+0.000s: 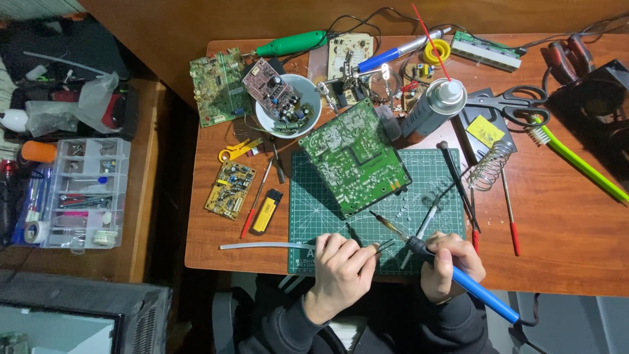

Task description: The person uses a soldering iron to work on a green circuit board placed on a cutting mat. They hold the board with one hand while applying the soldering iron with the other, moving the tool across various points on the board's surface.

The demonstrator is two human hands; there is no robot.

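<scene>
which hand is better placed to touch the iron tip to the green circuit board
Right. The right hand holds the blue-handled soldering iron, tip aimed at the large green circuit board; the left hand holds tweezers.

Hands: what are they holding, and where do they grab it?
The right hand grips a soldering iron by its blue handle, near the front end. The left hand pinches dark tweezers by their back end.

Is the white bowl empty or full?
Full: the white bowl holds a small circuit board and a heap of little parts.
</scene>
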